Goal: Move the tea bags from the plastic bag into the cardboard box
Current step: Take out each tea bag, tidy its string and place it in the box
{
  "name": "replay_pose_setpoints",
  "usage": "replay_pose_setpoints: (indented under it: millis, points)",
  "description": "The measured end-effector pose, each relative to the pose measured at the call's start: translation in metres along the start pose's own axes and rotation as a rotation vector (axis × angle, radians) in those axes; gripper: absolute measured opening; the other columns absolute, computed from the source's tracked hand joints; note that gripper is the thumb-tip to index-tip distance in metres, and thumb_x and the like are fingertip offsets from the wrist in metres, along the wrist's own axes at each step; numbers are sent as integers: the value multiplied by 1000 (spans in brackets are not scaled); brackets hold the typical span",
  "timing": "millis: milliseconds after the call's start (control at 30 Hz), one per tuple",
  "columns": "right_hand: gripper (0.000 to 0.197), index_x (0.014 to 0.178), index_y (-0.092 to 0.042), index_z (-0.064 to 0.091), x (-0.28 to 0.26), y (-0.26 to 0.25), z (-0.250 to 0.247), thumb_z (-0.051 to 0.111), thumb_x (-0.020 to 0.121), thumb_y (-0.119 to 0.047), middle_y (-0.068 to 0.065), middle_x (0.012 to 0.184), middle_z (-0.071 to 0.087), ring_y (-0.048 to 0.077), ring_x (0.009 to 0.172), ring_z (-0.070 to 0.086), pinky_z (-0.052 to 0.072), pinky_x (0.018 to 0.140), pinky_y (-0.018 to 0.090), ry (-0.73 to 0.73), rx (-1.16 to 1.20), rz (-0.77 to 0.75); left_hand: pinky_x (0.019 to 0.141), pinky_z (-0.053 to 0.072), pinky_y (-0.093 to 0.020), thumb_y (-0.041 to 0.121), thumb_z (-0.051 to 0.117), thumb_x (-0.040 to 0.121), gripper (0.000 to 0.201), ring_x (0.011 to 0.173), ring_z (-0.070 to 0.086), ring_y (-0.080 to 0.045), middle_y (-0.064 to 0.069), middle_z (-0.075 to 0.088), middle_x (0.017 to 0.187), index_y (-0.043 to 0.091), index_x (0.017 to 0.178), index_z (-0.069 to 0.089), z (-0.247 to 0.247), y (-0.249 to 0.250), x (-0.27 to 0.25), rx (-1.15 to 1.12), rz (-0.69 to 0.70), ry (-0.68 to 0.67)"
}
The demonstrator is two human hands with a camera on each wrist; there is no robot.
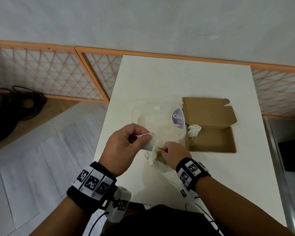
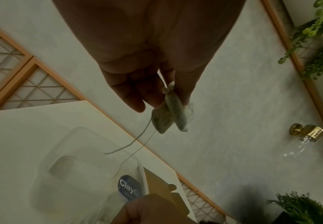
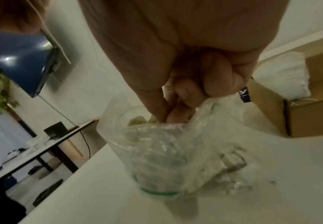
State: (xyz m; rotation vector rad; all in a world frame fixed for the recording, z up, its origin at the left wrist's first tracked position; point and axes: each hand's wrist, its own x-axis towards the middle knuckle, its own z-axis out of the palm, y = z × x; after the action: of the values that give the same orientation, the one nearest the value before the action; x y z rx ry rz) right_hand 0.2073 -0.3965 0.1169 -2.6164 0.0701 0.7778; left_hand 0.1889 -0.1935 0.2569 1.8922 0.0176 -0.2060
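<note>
One tea bag (image 1: 194, 130) already dropped in the cardboard box (image 1: 211, 138) by the bench's right edge. Pinched another (image 2: 167, 116) in the left hand (image 1: 124, 147); dug curled right hand (image 1: 173, 155) into the plastic bag (image 3: 168, 151) near the front edge. More left inside.

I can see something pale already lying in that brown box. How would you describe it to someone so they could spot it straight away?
Start at the white table, then find the open cardboard box on its right side. In the box's near-left corner, by the fold of the lid, lies a crumpled white tea bag with its string trailing over the brown floor. Unlike the others, it is neither held by a hand nor inside plastic.
</note>
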Motion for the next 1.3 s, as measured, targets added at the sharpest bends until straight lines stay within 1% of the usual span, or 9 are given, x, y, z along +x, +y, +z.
replay_pose_setpoints:
  millis: [233, 400, 467, 567, 767, 867, 967, 1067, 1300]
  points:
    - [12, 83, -21, 65, -27, 15, -25, 67, 94, -24, -3, 84, 70, 18, 80, 65, 55, 75, 35, 39, 343, -109, 86, 59, -50, 17, 73, 96, 4, 80, 74, -22, 1, 79, 87, 15, 93, 72, 0, 4, 7, -137, -32, 9]
    - [14, 79, -20, 61, -42, 13, -50, 68, 91, -21, -2, 94, 75, 5, 59, 58, 52, 65, 30, 84, 507, -151, 95, 58, -56, 11, 70, 98, 6, 93, 77, -30, -11, 79, 95, 5, 96, 69, 3, 4, 12, -214, -32, -17]
    - [17, 76, -18, 57, -48, 14, -61, 66, 90, -15, -2, 102, 78, 12, 71, 70, 57, 68, 32, 96, 632, -151, 94, 58, -59, 11, 70, 99, 6, 91, 76, -35, -13, 78, 93, 7, 95, 68, 3, 2, 14, -212, -18, -37]
    - [13, 82, -1, 52, -59, 15, -81, 55, 95, -2, 22, 99, 75, 21, 77, 76, 48, 60, 28, 74, 838, -130, 90, 56, -62, 17, 70, 96, 5, 89, 72, -40, -14, 75, 92, 14, 93, 69, 4, 0, 17, -205, 5, -56]
    - [13, 97, 14, 52, -76, 12, -109, 49, 102, 2, 47, 90, 59, 31, 70, 73, 48, 56, 33, 43, 1111, -144, 73, 56, -48, 13, 74, 95, 4, 67, 62, -25, -3, 75, 85, 16, 94, 74, 13, 8, 15, -178, 8, -208]
    - [15, 96, 12, 53, -84, 8, -119, 50, 103, -1, 45, 86, 61, 31, 66, 71, 47, 57, 34, 49, 1149, -167, 69, 50, -34, 13, 77, 92, 9, 61, 47, -18, 9, 73, 120, 21, 94, 76, 20, 16, 13, -119, 46, -311]
    - [17, 97, 9, 55, -90, 3, -125, 52, 105, -5, 35, 82, 68, 28, 64, 71, 49, 59, 37, 65, 1145, -179, 76, 54, -28, 17, 80, 90, 15, 70, 60, -11, 16, 66, 132, 32, 92, 77, 27, 24, 12, -12, 120, -381]
    - [16, 92, 0, 59, -95, 1, -129, 55, 105, -9, 22, 79, 68, 27, 65, 70, 55, 64, 41, 82, 1152, -188, 82, 54, -25, 17, 79, 91, 15, 93, 69, -19, 16, 68, 121, 32, 94, 77, 36, 28, 12, 42, 194, -344]
    - [11, 109, -7, 57, -103, 0, -134, 61, 105, -17, 27, 87, 70, 39, 76, 76, 63, 68, 40, 52, 1182, -204, 73, 55, -23, 15, 72, 96, 7, 74, 66, -7, 9, 75, 89, 22, 96, 75, 43, 30, 18, -66, 94, -220]
